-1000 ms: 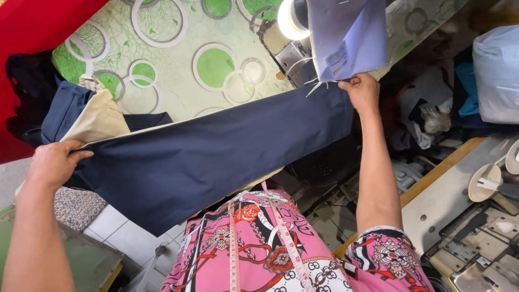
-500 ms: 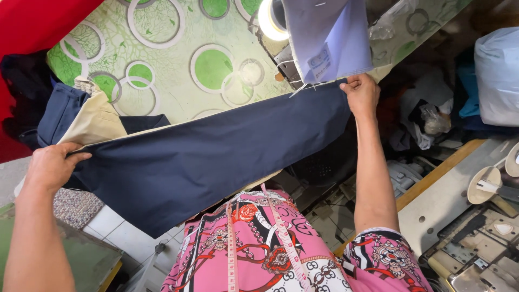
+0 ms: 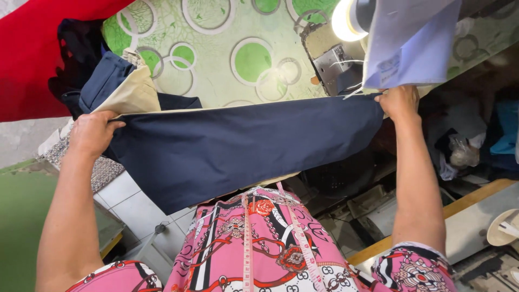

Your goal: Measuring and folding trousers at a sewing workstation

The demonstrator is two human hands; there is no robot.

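A red fabric sheet is lying at the far left edge of the table covered in green-and-white circle-patterned cloth. The left hand is gripping, fingers curled shut, the waist end of the dark navy cloth trouser leg with its beige lining. The leg is stretching taut above the table's near edge. The right hand is pinching the hem end, beneath a pale blue hanging fabric piece beside a glowing lamp.
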